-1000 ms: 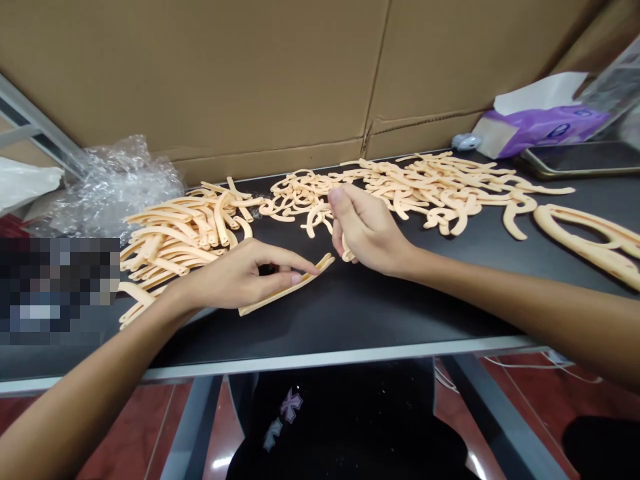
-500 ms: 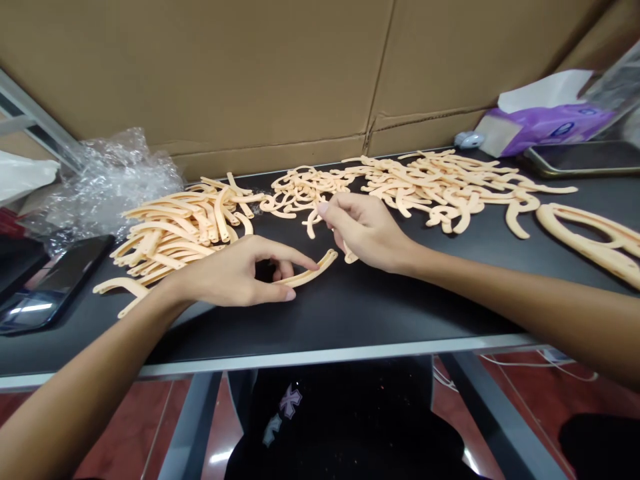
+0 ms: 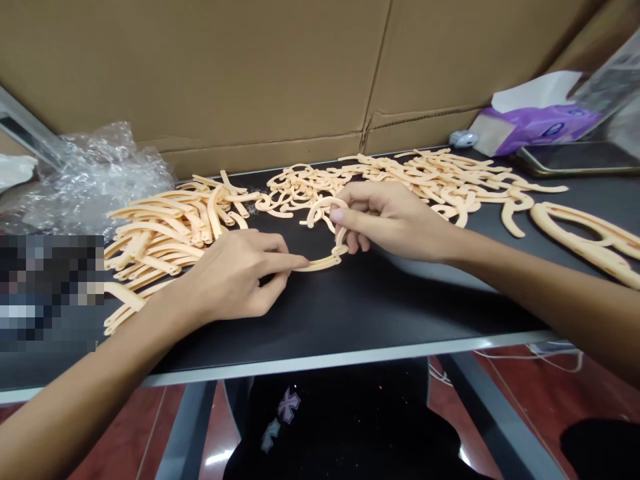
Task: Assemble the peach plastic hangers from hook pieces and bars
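A curved peach strip (image 3: 320, 265) sat between two hands, mid-surface.
The left hand (image 3: 235, 280) had its fingers (image 3: 285, 263) together on the near end; the right hand (image 3: 395, 220) pinched the upper bend. The black surface (image 3: 400, 307) lay open to its front edge (image 3: 320, 363) at 6 o'clock, between a stacked pile (image 3: 160, 233) at 10 o'clock and a tangled pile (image 3: 425, 177) at 1 o'clock.

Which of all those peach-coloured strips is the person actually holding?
The curved strip held between the left hand and right hand; the others lie loose in piles on the table.
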`<state>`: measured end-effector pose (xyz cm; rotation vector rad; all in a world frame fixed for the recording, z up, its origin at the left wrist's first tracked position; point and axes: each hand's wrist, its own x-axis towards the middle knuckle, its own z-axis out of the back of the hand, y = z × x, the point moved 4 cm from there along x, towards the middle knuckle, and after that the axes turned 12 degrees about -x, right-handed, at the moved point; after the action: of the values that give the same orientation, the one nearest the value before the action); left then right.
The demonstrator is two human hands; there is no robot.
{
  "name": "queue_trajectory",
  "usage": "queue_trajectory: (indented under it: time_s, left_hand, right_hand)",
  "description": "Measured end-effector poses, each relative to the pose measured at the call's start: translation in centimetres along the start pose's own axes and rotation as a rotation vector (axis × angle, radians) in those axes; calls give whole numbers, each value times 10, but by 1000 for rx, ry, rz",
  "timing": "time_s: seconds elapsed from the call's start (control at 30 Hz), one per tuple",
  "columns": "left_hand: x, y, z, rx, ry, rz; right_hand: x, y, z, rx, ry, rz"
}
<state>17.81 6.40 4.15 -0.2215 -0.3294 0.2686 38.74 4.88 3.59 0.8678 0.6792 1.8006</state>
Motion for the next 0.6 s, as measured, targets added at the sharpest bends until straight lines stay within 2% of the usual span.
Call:
queue_trajectory:
  time_s: [0.23, 0.43, 0.6]
  left_hand:
    - [1, -10, -1, 223, -54, -156]
    - [3, -9, -2, 255, -12, -99]
    - [3, -8, -3, 254, -63, -123]
  right_hand:
    - [-7, 0, -3, 22, 1, -31]
    - [-9, 3, -4, -11, 32, -52]
    - [-9, 0, -5, 30, 75, -67]
